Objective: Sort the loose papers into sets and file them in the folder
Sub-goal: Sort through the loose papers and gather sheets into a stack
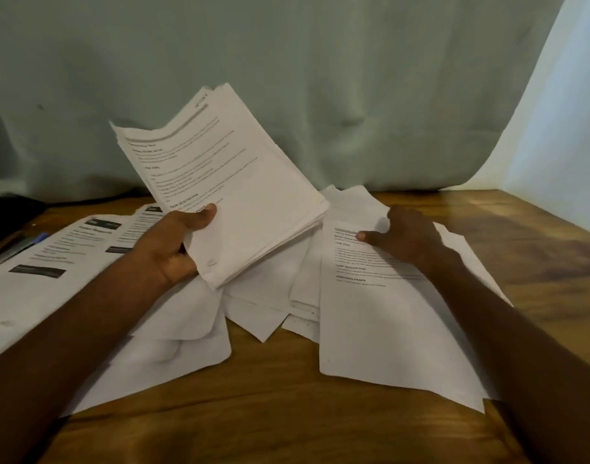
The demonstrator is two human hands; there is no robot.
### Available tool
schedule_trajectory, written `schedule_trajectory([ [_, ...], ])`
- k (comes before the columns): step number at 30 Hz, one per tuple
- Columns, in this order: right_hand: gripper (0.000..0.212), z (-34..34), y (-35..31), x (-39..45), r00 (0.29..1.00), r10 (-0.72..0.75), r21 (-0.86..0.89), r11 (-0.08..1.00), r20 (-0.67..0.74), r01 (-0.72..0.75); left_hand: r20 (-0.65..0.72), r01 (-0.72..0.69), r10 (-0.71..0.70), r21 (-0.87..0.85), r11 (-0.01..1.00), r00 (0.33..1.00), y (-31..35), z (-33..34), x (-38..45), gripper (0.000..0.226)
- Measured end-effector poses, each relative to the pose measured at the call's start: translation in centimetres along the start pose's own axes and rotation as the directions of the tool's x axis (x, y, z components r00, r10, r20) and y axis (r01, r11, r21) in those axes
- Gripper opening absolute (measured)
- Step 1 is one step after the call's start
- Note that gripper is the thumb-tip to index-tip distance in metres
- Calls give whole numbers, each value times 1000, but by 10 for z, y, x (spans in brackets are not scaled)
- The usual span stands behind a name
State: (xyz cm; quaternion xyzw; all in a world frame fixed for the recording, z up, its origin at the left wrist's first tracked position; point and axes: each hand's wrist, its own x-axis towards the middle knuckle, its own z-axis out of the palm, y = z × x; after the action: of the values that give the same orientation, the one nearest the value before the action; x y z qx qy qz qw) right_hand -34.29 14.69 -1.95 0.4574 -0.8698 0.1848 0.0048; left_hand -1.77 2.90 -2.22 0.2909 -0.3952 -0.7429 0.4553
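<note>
While left hand (173,249) pinches thick white printed stack (226,182) at frame centre, right hand (405,237) pressing flat on loose printed sheet (380,313), lower right: could fan, slide apart, mixing sets

Two bare forearms reach in from the lower corners, with no sleeves, watch or bracelet on either. The left hand (173,249) and right hand (407,236) wear no rings or gloves; thumbnails are short and unpainted.
</note>
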Motion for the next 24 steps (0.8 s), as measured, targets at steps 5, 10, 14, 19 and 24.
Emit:
schedule_trajectory([
  [5, 74, -24, 13, 14, 995, 18, 106, 994, -94, -8, 109, -46, 45, 4, 999, 993, 1, -6, 0, 51],
  [10, 102, -37, 42, 2, 973, 126, -64, 991, 196, -116, 96, 11, -10, -11, 1000, 995, -6, 6, -7, 47],
  [14, 81, -25, 30, 5, 991, 111, 43, 992, 73, -115, 139, 41, -37, -27, 999, 990, -19, 25, -20, 37],
  [19, 34, -23, 30, 14, 983, 179, 427, 893, -43, -144, 163, 47, -46, -4, 999, 986, -19, 30, -26, 31],
  [24, 52, -23, 25, 10, 993, 112, 562, 820, 30, -109, 128, 0, -6, 50, 999, 992, -14, 27, -23, 42],
])
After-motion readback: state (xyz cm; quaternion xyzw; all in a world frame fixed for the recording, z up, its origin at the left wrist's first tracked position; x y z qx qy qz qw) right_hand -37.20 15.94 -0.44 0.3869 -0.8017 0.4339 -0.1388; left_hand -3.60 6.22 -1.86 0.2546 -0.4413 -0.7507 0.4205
